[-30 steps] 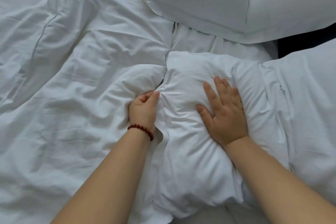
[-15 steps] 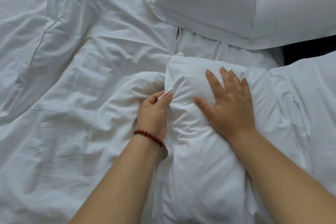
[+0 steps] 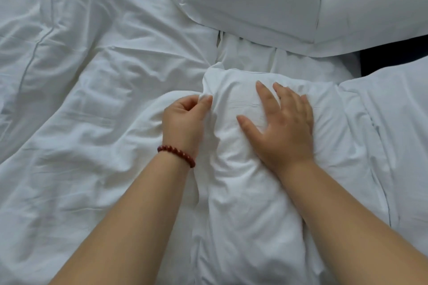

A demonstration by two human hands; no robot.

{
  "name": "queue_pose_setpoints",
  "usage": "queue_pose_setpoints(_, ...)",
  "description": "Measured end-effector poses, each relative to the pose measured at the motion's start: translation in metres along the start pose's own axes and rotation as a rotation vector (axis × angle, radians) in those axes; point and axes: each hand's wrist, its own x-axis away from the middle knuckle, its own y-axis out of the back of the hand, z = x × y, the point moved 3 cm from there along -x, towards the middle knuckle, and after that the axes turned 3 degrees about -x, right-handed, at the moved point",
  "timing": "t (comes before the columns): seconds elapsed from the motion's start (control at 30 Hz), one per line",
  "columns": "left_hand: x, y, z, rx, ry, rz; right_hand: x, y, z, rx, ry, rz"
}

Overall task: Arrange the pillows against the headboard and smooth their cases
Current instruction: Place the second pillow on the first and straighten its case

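Note:
A crumpled white pillow (image 3: pixel 245 203) lies lengthwise in the middle of the bed, running from the centre toward the bottom edge. My left hand (image 3: pixel 183 122), with a red bead bracelet on the wrist, pinches the pillowcase fabric at the pillow's upper left edge. My right hand (image 3: pixel 282 127) lies flat on the pillow's upper part, fingers spread, pressing the case. A large smooth white pillow (image 3: pixel 278 2) sits at the top right. Another white pillow (image 3: pixel 398 134) lies along the right edge.
A rumpled white duvet (image 3: pixel 81 99) covers the whole left half of the bed. A dark gap (image 3: pixel 393 58) shows between the two right-hand pillows at the far right.
Both hands have slid up the middle pillow toward its top end. My left hand went from pressing beside the pillow to pinching the case's edge.

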Motion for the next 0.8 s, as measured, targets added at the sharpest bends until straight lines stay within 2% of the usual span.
queue_pose_setpoints(0.07, -0.001, 0.002, -0.006, -0.009, -0.058, -0.035, -0.003, 0.002, 0.005, 0.01, -0.023, 0.011)
queue_pose_setpoints(0.17, -0.025, 0.004, -0.007, -0.009, 0.089, -0.006, -0.003, -0.009, 0.005, 0.088, -0.021, 0.064)
queue_pose_setpoints(0.3, -0.051, -0.005, -0.017, 0.066, 0.306, 0.143, -0.004, -0.015, 0.004, 0.074, -0.02, 0.053)
queue_pose_setpoints(0.47, -0.052, -0.001, -0.019, 0.243, 0.178, 0.036, 0.0, -0.007, -0.003, -0.037, -0.04, -0.047)
queue_pose_setpoints(0.53, -0.051, 0.002, -0.009, 0.279, 0.193, 0.007, 0.0, -0.008, -0.002, -0.026, -0.036, -0.04)
queue_pose_setpoints(0.6, -0.062, 0.001, -0.01, 0.255, 0.245, 0.085, -0.008, -0.01, 0.001, 0.016, -0.033, 0.007)
queue_pose_setpoints(0.7, -0.075, -0.003, -0.03, 0.088, 0.364, 0.217, -0.038, -0.003, 0.006, 0.054, 0.01, 0.063)
queue_pose_setpoints(0.8, -0.083, -0.01, -0.041, 0.021, 0.43, 0.275, -0.087, 0.004, 0.002, -0.057, 0.017, 0.192)
